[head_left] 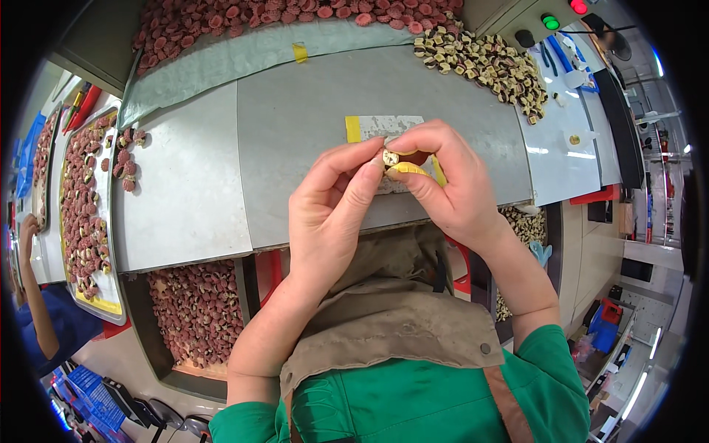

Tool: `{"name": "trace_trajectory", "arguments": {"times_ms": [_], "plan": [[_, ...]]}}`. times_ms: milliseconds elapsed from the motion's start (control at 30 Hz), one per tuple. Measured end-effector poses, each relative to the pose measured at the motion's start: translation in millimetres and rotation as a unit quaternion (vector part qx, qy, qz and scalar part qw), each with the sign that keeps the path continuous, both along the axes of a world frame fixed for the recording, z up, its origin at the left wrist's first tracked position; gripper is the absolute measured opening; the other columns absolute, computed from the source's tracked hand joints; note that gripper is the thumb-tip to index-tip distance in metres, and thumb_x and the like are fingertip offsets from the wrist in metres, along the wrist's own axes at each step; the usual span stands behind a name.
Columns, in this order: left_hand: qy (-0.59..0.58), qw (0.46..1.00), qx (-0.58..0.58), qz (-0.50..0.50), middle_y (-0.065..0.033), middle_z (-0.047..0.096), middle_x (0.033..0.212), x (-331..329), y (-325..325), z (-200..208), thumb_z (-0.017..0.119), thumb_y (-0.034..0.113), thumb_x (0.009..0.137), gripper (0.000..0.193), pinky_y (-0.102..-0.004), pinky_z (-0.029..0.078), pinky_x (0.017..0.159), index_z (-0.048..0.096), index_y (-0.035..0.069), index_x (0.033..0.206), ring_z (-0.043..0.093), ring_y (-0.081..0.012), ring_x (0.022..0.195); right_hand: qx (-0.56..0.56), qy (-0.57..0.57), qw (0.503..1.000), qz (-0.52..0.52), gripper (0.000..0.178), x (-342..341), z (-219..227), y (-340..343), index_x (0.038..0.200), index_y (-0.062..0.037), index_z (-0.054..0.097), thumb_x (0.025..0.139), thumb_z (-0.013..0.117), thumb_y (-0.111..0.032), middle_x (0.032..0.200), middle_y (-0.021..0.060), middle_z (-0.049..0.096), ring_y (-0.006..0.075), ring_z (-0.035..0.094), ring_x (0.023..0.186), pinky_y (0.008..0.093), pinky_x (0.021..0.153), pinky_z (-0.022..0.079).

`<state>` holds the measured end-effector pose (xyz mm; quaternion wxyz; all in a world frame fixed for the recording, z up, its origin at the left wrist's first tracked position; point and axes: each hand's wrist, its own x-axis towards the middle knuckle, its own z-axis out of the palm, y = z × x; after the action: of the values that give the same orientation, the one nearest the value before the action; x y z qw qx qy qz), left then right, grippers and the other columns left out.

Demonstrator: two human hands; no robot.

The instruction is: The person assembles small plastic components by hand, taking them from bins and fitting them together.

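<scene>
Over the middle of the bench, both my hands meet fingertip to fingertip. My left hand [325, 203] pinches a small cream-and-dark piece [391, 158] between thumb and fingers. My right hand [454, 181] is closed against the same piece from the other side. Yellow wrapping [408, 169] shows at the right thumb and fingertip, and a dark reddish patch lies between them, too small to name. Below the hands lies a worn pale plate [388, 125] with yellow tape at its edge.
Textured pink-red caps [244, 18] heap at the back on a pale green sheet [221, 72]. Cream-and-dark pieces [487, 63] pile at the back right. Red-and-cream pieces fill a left tray [111, 284] and an open drawer [159, 351]. Another person's arm [33, 295] shows far left.
</scene>
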<state>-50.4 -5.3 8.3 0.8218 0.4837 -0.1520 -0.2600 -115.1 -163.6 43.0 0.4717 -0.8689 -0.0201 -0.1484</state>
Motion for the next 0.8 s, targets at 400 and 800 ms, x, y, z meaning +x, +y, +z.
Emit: {"name": "trace_trajectory", "arguments": {"times_ms": [400,800], "plan": [[0.061,0.995,-0.018,-0.075,-0.0114,0.062,0.110,-2,-3,11,0.064,0.009,0.093,0.069,-0.0293,0.049,0.091,0.023,0.003,0.147,0.060,-0.0148,0.103,-0.045,-0.042,0.997,0.050,0.022,9,-1,-12,0.095,-0.0081,0.063,0.077,0.076,-0.011,0.100,0.0065,0.061,0.0229,0.059,0.094,0.0342,0.079,0.050],[-0.010,0.998,0.031,-0.047,-0.0101,0.063,0.101,2,-2,17,0.066,0.002,0.086,0.064,-0.0280,0.050,0.087,0.033,0.000,0.140,0.061,-0.0129,0.095,-0.110,-0.067,0.989,0.072,0.025,16,3,-13,0.094,-0.0079,0.063,0.072,0.074,-0.002,0.093,0.0080,0.063,0.0260,0.060,0.089,0.0368,0.079,0.049]]}}
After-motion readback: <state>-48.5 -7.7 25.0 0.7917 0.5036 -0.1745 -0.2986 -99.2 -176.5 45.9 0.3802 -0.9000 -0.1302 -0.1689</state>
